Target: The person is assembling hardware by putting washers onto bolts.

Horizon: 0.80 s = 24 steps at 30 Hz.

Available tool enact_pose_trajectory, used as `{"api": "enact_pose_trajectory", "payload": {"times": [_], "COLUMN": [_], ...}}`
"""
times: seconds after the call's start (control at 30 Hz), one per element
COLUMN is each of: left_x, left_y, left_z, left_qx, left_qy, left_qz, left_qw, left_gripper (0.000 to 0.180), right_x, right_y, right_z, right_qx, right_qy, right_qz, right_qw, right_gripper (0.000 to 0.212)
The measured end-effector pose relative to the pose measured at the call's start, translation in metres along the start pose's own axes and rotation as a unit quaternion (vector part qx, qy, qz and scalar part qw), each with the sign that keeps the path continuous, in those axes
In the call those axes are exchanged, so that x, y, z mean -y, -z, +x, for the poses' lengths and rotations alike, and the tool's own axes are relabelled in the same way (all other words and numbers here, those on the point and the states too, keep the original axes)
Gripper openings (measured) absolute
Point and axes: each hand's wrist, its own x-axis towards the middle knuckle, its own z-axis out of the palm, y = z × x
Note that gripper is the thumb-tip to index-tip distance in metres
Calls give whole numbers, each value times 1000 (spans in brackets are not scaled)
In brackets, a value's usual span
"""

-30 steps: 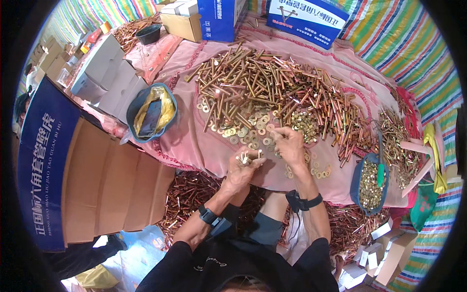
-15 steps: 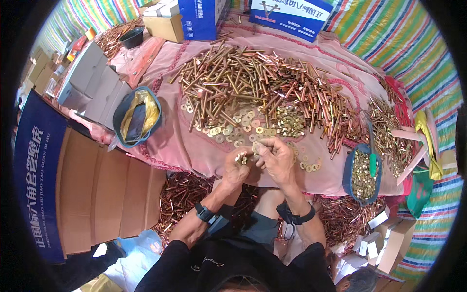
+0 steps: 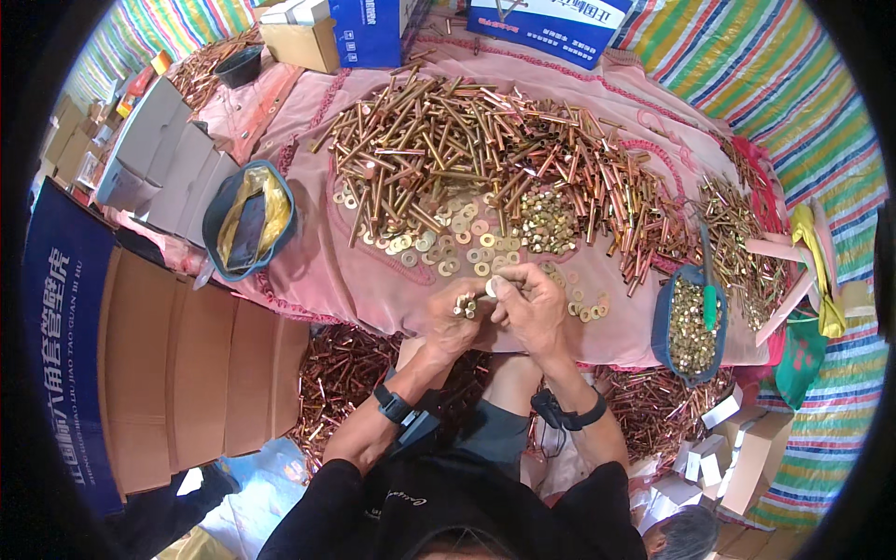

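Observation:
My left hand [image 3: 450, 318] and my right hand [image 3: 528, 301] meet over the near edge of a pink cloth [image 3: 373, 280]. The left hand grips a brass-coloured bolt [image 3: 465, 305] by its end. The right hand's fingertips pinch a small washer or nut at that bolt's other end. Just beyond my hands lie loose brass washers [image 3: 446, 245], a heap of small nuts [image 3: 546, 222] and a big pile of long copper-coloured bolts [image 3: 467, 149].
A blue tub of small brass parts [image 3: 692, 322] with a green-handled tool sits at right. A blue basin with yellow cloth [image 3: 248, 220] is at left. Cardboard boxes [image 3: 187, 373], blue cartons [image 3: 369, 28] and more bolts on the ground [image 3: 336, 373] surround me.
My right hand came back from the washers on the cloth and joined the left hand at the bolt. The view shifted slightly.

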Motion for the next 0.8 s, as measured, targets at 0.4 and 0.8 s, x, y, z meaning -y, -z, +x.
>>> {"api": "enact_pose_trajectory", "payload": {"times": [0.4, 0.8], "left_x": [15, 7], "left_y": [-3, 2], "left_z": [0, 3], "left_qx": [-17, -25], "left_qy": [12, -68], "left_qz": [-16, 74], "left_qw": [1000, 995], "left_gripper": [21, 25], "right_x": [-6, -29], "right_y": [115, 147], "right_z": [67, 89], "right_qx": [-222, -213], "right_qy": [172, 25], "right_qz": [-331, -211], "right_qw": [901, 954], "right_gripper": [26, 45]}}
